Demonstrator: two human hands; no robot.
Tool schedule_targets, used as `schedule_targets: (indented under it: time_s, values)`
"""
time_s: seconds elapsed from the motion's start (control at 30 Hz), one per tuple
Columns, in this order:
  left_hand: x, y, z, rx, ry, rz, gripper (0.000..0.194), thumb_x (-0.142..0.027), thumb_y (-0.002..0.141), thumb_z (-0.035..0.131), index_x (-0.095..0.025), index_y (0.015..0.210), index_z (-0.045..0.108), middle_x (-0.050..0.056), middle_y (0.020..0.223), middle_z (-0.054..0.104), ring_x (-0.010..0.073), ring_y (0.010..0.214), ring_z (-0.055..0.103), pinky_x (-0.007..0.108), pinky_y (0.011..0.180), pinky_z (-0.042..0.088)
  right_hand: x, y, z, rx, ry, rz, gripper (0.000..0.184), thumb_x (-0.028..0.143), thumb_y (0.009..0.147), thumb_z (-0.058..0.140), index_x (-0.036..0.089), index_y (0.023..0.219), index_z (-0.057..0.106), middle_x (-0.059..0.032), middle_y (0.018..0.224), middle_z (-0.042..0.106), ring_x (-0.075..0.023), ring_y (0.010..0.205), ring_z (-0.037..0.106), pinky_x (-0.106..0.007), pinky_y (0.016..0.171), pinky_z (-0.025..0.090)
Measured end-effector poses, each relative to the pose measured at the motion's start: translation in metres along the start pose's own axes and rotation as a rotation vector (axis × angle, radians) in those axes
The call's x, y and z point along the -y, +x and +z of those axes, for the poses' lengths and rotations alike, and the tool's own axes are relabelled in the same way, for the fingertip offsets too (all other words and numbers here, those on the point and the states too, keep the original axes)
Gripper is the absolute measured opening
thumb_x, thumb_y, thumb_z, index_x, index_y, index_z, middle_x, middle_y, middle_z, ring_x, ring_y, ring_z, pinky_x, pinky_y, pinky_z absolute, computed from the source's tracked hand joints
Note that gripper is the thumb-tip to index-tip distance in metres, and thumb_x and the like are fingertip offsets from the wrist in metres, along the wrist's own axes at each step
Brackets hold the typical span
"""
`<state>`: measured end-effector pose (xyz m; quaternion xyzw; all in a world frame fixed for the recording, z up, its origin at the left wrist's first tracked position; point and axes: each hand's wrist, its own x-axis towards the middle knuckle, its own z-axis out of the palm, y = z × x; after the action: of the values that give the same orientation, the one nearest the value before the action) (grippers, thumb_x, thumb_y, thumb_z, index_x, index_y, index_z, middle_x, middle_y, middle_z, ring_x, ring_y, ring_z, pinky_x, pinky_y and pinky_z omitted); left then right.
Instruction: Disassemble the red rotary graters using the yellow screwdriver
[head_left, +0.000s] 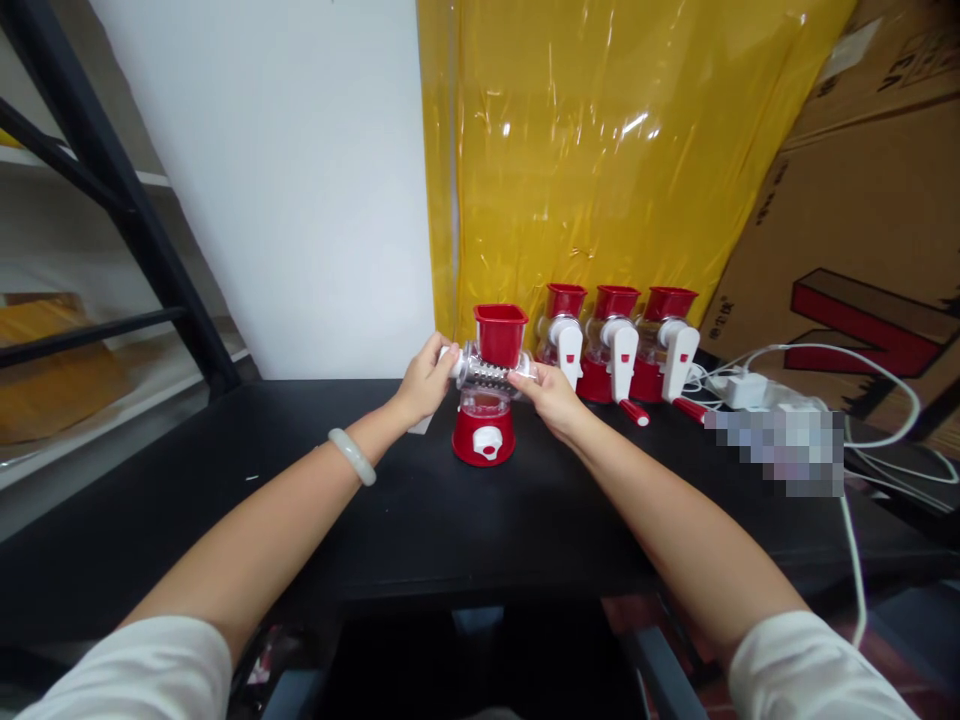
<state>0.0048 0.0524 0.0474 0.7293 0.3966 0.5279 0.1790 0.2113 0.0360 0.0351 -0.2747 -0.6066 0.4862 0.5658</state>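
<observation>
A red and clear rotary grater [500, 335] stands upright on the black table, with a square red hopper on top and a red base [472, 445] bearing a white knob. Through its clear body a metal grating drum [486, 374] shows, lying sideways. My left hand [426, 380] is closed around the white part at the drum's left end, and the fingertips are partly hidden. On the other side, my right hand [551, 398] grips the right end of the clear body, its thumb across the front.
Several more things stand around: three similar graters [622, 360] with white cranks at the back right, then white cables with a charger [746, 390]. A yellow-wrapped stack [600, 150], a white panel [300, 200] and a cardboard box [847, 230] rise behind the black table [375, 540].
</observation>
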Motion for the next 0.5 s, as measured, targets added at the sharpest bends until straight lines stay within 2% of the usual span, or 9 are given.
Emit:
schedule_targets:
  time_s: [0.1, 0.27, 0.5]
  values:
    - [0.0016, 0.0009, 0.0004, -0.034, 0.016, 0.018, 0.026, -0.042, 0.094, 0.04, -0.022, 0.079, 0.041, -0.005, 0.055, 0.046, 0.0121, 0.048, 0.046, 0.025, 0.051, 0.036, 0.0001, -0.0005, 0.0004, -0.018, -0.013, -0.007, 0.045, 0.056, 0.057, 0.08, 0.018, 0.078, 0.068, -0.0046, 0.082, 0.074, -0.0203, 0.079, 0.066, -0.035, 0.081, 0.049]
    - [-0.0003, 0.0069, -0.0066, 0.133, 0.006, -0.001, 0.023, -0.041, 0.093, 0.04, -0.022, 0.082, 0.043, -0.007, 0.05, 0.042, 0.0115, 0.042, 0.041, 0.025, 0.047, 0.032, 0.0007, -0.001, 0.0005, -0.027, -0.033, -0.007, 0.047, 0.058, 0.056, 0.079, 0.018, 0.076, 0.067, -0.0041, 0.078, 0.073, -0.0198, 0.076, 0.065, -0.035, 0.079, 0.048]
    - [-0.0013, -0.0009, 0.001, -0.07, 0.063, 0.054, 0.024, -0.039, 0.094, 0.038, -0.022, 0.079, 0.042, -0.004, 0.058, 0.047, 0.0132, 0.055, 0.048, 0.026, 0.054, 0.036, -0.0015, -0.0001, 0.0007, -0.04, -0.075, -0.032, 0.047, 0.06, 0.057, 0.078, 0.018, 0.076, 0.065, -0.0048, 0.079, 0.071, -0.0204, 0.079, 0.064, -0.034, 0.078, 0.048]
